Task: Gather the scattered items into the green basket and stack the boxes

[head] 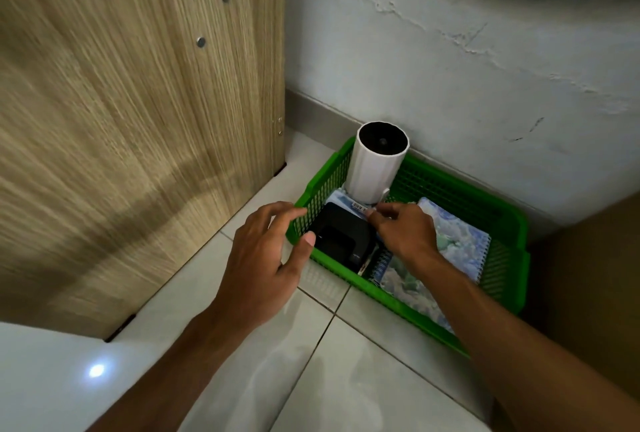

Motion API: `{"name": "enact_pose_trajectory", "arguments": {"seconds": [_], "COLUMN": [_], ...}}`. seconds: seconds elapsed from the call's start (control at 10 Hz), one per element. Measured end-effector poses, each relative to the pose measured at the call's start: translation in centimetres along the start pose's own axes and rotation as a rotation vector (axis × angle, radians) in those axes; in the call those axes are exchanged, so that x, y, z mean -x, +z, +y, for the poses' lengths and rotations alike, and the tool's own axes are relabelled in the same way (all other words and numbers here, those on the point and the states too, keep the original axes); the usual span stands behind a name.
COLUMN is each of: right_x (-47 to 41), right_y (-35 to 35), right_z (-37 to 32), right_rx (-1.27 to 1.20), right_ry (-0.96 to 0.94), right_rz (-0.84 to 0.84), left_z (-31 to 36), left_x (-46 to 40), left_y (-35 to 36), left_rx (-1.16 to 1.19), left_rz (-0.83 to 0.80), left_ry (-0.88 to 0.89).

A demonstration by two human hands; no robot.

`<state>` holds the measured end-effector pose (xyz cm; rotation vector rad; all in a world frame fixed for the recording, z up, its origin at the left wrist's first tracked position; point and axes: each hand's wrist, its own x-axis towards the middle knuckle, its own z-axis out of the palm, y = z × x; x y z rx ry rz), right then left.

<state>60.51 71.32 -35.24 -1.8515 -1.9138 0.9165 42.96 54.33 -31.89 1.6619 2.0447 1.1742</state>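
Green basket (460, 196) sits on the tiled floor (242, 345), in the corner between a wood-grain cabinet (121, 102) and a cracked white wall (450, 68). Its long axis runs from near left to far right, roughly along the wall; far long side just beside the skirting.

Inside, far left corner: white cylinder (377, 165), upright, dark top face tilted toward the camera. It stands on a white base with a barcode label; what the base belongs to is hard to tell. Near left: black device (341, 241), rounded, lying flat, its near edge against the basket wall. Right part: spiral notebook (460, 237) with a blue-white cloudy cover, lying flat, long axis across the basket, binding at its right edge. A second spiral-bound cover (401, 279) shows below it, partly hidden by the right forearm.

Left hand (266, 251) hovers at the basket's left near corner, fingers spread and relaxed, thumb over the rim beside the black device; grasping nothing. Right hand (401, 231) reaches into the basket, fingers bent at the foot of the cylinder; fingertips hidden, so cannot tell whether they pinch anything.

A brown surface (588, 276) lies right of the basket, cut off by the frame edge.
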Motion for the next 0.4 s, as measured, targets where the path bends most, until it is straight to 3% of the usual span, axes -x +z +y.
{"name": "enact_pose_trajectory", "arguments": {"seconds": [0.2,0.4], "right_x": [2.2,5.6], "right_y": [-0.6,-1.2], "right_z": [0.9,1.7], "right_rx": [0.026,-0.081], "right_ry": [-0.175,-0.397], "right_rz": [0.073,0.015], "left_z": [0.0,0.2], "left_x": [-0.3,0.2], "left_y": [-0.4,-1.5], "left_rx": [0.005,0.035], "left_rz": [-0.010,-0.040], "left_ry": [0.033,0.048]}}
